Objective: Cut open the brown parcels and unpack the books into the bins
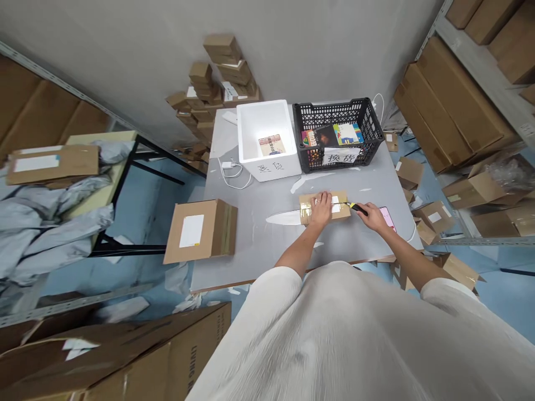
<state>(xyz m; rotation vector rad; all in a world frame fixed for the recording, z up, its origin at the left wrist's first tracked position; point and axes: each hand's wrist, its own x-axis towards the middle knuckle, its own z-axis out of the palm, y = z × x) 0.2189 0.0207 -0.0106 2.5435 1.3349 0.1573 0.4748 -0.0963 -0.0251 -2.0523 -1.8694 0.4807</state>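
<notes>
A small taped cardboard box point(307, 204) with a white label lies flat on the grey table point(259, 239). Across its top rests my left hand point(321, 209), fingers spread and pressing down on it. My right hand point(373, 216) is wrapped round a black and yellow utility knife point(358, 209). The knife's tip is at the right end of the box; whether the blade is in the tape is too small to tell. A phone with a pink screen point(388, 218) lies beside my right hand, partly behind it.
Behind the box stand a white foam bin point(270, 170) and a black plastic crate point(338, 161) holding printed items. A larger carton point(200, 230) sits at the table's left edge. A white cable point(229, 174) lies near the bin. Stacked boxes point(238, 78) and shelves surround the table.
</notes>
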